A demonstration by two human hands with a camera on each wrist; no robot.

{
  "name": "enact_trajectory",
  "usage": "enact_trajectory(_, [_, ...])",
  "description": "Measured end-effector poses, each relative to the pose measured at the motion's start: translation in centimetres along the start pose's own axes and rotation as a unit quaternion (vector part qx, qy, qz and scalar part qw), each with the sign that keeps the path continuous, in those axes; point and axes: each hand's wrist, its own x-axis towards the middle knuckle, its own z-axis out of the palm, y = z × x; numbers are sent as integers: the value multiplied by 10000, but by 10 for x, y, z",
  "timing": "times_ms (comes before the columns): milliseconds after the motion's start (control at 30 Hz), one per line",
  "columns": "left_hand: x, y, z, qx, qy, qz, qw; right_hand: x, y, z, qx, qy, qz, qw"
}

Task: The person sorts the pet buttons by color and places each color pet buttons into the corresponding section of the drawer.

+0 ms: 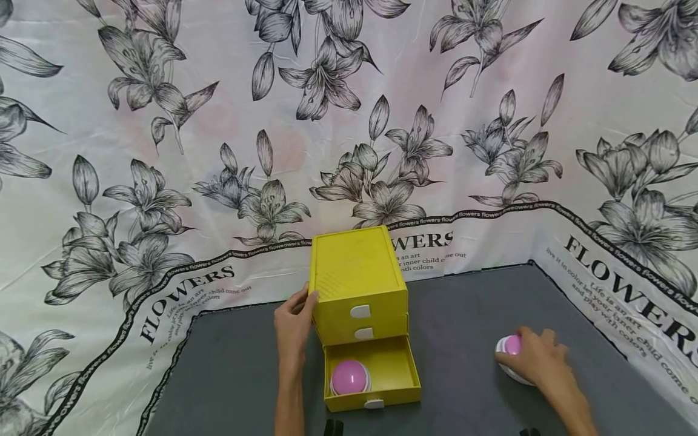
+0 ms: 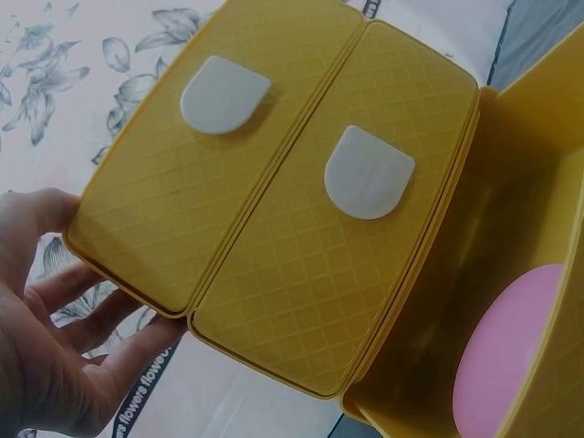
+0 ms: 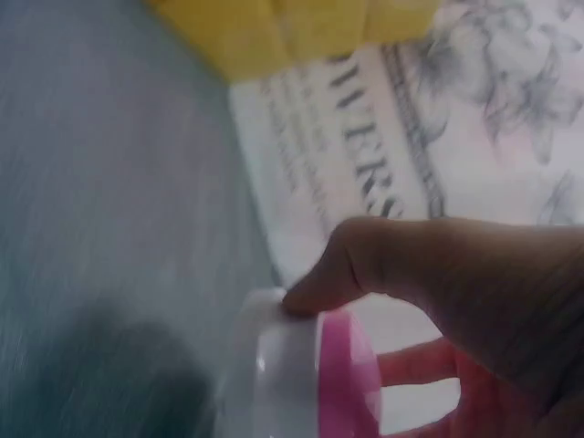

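Observation:
A yellow box of stacked drawers with white tab handles stands at the back of the table. My left hand rests against its left side, the thumb at the top front corner and the fingers along the side. The bottom drawer is pulled out, and in its left part lies a round pink-domed piece with a white rim. Off to the right, my right hand grips a similar round pink-and-white piece, its thumb on the white rim. The palm hides part of that piece.
A grey cloth covers the table. Behind it hangs a white curtain with printed flowers, its lower border reaching the table's back and sides. The two upper drawers are closed.

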Motion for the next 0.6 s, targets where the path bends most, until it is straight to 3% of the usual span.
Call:
enact_trajectory(267, [-2, 1, 0, -44, -6, 45, 10000, -14, -55, 3, 177, 10, -1190, 9927])
enact_trajectory(600, [-1, 0, 0, -82, 9, 53, 10000, -34, -125, 17, 577, -573, -1857, 9792])
